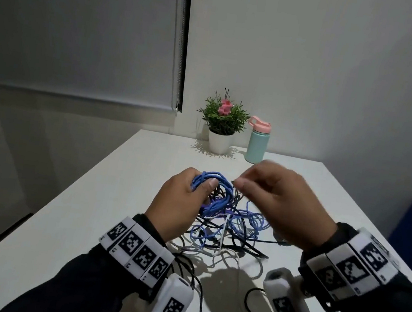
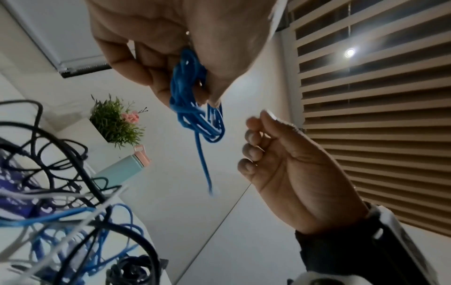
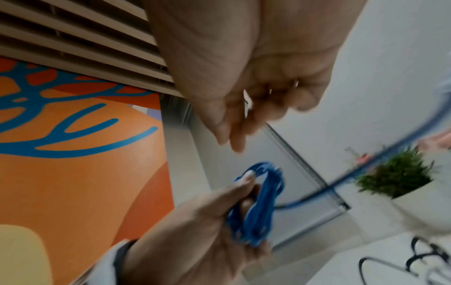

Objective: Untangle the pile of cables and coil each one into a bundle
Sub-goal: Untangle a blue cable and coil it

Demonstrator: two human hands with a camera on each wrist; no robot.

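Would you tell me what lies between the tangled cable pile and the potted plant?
In the head view, only bare table separates the cable pile from the potted plant.

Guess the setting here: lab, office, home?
Likely a small office or meeting room: plain white table, grey roller blind on the window, small potted plant with pink flower and mint water bottle with pink lid against a bare wall.

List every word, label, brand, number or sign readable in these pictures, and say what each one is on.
No readable words or numbers anywhere.
Wristbands: black-and-white square code patterns, no letters legible; tiny marks below them are too small to read.
Wrist cameras: the same kind of code square, no text.
Bottle and plant pot: no label seen.
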